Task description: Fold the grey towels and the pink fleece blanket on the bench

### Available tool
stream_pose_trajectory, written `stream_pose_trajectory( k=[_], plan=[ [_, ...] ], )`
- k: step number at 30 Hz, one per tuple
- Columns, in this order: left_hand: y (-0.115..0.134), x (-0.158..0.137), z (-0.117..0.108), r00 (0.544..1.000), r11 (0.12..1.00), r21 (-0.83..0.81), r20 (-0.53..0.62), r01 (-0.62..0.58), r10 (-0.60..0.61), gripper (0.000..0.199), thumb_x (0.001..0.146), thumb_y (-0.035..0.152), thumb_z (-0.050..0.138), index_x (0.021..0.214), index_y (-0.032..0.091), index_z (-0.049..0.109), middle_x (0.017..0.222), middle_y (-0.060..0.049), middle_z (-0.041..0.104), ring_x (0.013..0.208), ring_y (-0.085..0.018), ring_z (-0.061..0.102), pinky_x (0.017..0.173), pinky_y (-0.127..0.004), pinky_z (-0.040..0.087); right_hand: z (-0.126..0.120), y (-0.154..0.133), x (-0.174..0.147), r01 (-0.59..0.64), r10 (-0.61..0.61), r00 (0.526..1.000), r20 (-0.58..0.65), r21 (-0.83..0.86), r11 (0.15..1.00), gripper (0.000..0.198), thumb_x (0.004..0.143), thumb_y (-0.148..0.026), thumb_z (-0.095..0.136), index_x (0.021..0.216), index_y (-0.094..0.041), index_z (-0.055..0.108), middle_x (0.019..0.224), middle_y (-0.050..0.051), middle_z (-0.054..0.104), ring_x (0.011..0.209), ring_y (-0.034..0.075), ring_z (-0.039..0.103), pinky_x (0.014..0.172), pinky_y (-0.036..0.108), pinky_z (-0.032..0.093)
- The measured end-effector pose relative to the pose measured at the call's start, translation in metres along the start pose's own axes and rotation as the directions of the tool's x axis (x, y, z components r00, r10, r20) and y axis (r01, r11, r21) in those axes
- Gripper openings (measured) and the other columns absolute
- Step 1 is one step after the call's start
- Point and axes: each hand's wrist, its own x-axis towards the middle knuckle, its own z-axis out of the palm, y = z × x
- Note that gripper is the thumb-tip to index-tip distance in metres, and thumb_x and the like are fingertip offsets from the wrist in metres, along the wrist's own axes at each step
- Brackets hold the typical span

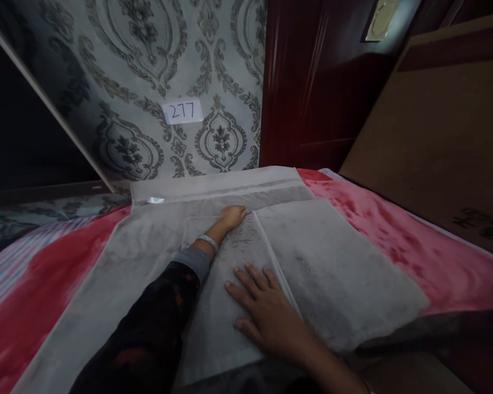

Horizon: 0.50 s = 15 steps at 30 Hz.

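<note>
A large light-grey cloth is spread out, with one part folded over into a layered flap near the middle. At the far corner of this flap, my left hand is closed, its fingers curled at the fold's edge. My right hand lies flat on the flap's near part, fingers spread, close to the layered right edge. A bracelet circles my left wrist below a grey cuff. A small white label shows on the cloth at its far left.
Red and pink bedding lies under the cloth on both sides. Behind stand a patterned wall with a "277" paper and a dark red door. A cardboard sheet leans at right; a dark panel stands left.
</note>
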Motion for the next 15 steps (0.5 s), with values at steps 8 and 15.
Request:
stream_pose_trajectory(
  k=[8,15],
  plan=[
    [0.006,-0.025,-0.025,0.984,0.986,-0.017,-0.064,-0.165,0.164,0.052,0.099,0.044,0.041,0.143,0.017,0.049,0.151,-0.013,0.05,0.14,-0.023,0.044,0.117,-0.035,0.031,0.003,0.003,0.0,0.021,-0.021,0.999,-0.038,0.0,1.0,0.063,0.1,-0.053,0.045,0.158,-0.032,0.03,0.167,0.003,0.015,0.154,0.029,0.006,0.122,0.059,0.006],
    [0.004,-0.054,-0.004,0.945,0.957,-0.036,0.15,-0.288,0.29,0.062,0.1,0.053,0.028,0.156,0.027,0.029,0.166,-0.008,0.024,0.154,-0.026,0.02,0.123,-0.054,0.012,0.003,-0.001,-0.002,0.013,-0.014,0.999,-0.052,-0.004,1.0,0.063,0.098,-0.044,0.051,0.157,-0.032,0.033,0.167,0.003,0.018,0.154,0.03,0.009,0.122,0.059,0.008]
  ],
)
